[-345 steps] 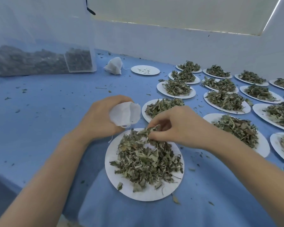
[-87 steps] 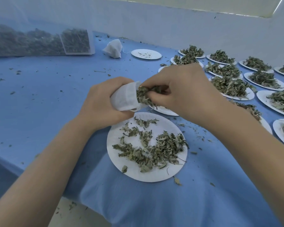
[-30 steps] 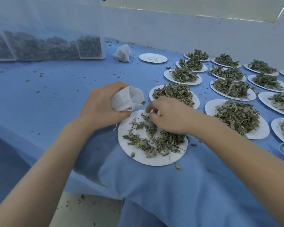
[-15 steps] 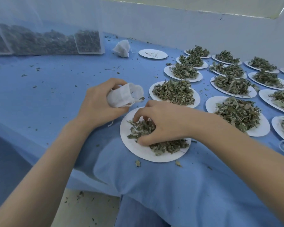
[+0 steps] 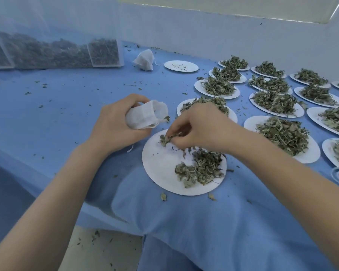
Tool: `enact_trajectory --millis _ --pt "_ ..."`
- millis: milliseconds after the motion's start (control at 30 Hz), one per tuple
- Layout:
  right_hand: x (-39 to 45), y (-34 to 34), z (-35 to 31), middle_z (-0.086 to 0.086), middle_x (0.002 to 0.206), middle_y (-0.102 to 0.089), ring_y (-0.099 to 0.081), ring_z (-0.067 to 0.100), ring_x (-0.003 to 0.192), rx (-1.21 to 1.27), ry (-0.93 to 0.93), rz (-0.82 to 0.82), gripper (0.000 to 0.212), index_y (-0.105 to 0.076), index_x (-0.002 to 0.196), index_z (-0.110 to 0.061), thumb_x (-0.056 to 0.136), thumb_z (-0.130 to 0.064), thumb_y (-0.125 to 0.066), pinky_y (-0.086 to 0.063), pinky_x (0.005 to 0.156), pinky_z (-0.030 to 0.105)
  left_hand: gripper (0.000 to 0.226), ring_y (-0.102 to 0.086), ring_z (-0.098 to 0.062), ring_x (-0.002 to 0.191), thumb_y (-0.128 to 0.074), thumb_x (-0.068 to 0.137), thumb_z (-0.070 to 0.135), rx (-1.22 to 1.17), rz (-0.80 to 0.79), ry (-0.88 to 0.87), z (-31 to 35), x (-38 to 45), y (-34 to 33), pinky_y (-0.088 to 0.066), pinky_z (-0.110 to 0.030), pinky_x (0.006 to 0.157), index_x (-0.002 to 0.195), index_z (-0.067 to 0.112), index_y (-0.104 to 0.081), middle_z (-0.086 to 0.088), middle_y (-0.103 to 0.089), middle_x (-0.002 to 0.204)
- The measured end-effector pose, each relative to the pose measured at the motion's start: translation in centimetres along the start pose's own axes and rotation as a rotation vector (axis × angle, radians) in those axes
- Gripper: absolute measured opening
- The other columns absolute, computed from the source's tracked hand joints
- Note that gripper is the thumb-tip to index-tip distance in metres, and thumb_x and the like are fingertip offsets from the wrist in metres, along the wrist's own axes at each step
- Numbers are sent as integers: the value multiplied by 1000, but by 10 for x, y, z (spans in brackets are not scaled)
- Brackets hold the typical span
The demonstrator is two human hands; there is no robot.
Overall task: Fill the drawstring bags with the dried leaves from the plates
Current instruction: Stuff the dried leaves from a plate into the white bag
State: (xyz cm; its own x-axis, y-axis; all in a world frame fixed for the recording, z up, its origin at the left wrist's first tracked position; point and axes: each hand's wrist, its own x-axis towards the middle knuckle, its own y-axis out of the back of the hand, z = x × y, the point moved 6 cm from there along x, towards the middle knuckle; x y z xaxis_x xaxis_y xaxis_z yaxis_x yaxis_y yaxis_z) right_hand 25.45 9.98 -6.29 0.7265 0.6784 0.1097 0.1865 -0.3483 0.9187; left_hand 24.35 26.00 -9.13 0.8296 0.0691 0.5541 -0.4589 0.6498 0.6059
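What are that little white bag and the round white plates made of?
The little white bag in the left hand looks like thin, matte non-woven fabric or filter paper: it crumples softly and has a stitched drawstring hem. The near plate seems to be flat, matte paper or card, thin-edged with no gloss.

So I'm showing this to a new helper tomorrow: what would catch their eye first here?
Probably the two hands in the middle: the left hand holds a small white bag open, while the right hand pinches a clump of dried leaves just above a nearly emptied plate. Next, the rows of leaf-heaped plates filling the right side of the blue cloth.
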Motion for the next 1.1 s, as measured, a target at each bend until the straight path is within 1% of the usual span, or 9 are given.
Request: enact_trajectory --millis 100,200,333,433,633,767,867,1000,1100 --pt "-6 27 1 -14 66 -69 -64 1 71 84 -12 97 15 -76 81 -27 75 -14 -71 -50 68 12 41 -53 -5 81 -65 57 37 68 -27 2 1 1 1 -40 -14 70 96 42 -53 22 -58 85" --pt "-10 47 -2 -23 62 -63 -61 -6 74 77 0 162 16 -75 80 -28 75 -13 -71 -47 71 8 47 -58 -16 88 -66 55 37 166 -67 -75 11 0 -2 -47 -34 76 101 30 -60 18 -60 92" --pt "-7 48 -9 -19 64 -61 -58 -5 75 -58 30 146 16 -75 89 -25 79 -15 -68 -44 74 8 49 -61 -21 86 -67 54 30 152 -38 -179 30 -1 -4 -50 -42 73 102 23 -63 10 -64 95" --pt "-5 42 -15 -9 78 -69 -56 3 64 -187 64 143 19 -75 97 -26 82 -19 -66 -42 72 9 53 -61 -18 85 -64 53 33 94 -12 -170 38 0 -5 -49 -35 74 105 23 -63 13 -60 93" --pt "-5 37 -24 2 89 -73 -62 16 75 -92 138 180 21 -72 104 -29 87 -21 -64 -44 75 31 49 -54 -5 78 -68 58 32 38 3 -144 43 1 -9 -44 -24 70 105 20 -62 16 -59 86" --pt "-6 34 -22 -5 97 -72 -60 10 85 38 121 29 33 -67 114 -35 90 -14 -57 -46 79 25 42 -52 -4 74 -67 59 35 -3 -9 -68 37 1 -10 -40 -12 65 99 27 -58 22 -56 77" --pt "-7 31 -22 -1 107 -70 -62 16 100 41 117 -84 45 -64 118 -34 87 -4 -51 -47 90 34 45 -51 -3 74 -67 59 34 -11 -12 -56 35 1 -10 -40 -12 65 102 23 -61 21 -58 77" --pt "-6 39 -21 -20 93 -70 -57 -7 90 76 104 145 30 -72 104 -31 83 -11 -65 -44 79 8 33 -55 -8 72 -65 58 37 21 -27 -79 41 0 -11 -47 -28 67 90 30 -57 16 -60 76" --pt "-6 37 -21 -10 82 -72 -56 -5 81 90 83 341 20 -76 92 -24 78 -11 -69 -41 72 5 41 -58 -13 73 -57 56 48 21 -20 -113 47 0 -12 -48 -34 66 88 24 -59 10 -62 76"
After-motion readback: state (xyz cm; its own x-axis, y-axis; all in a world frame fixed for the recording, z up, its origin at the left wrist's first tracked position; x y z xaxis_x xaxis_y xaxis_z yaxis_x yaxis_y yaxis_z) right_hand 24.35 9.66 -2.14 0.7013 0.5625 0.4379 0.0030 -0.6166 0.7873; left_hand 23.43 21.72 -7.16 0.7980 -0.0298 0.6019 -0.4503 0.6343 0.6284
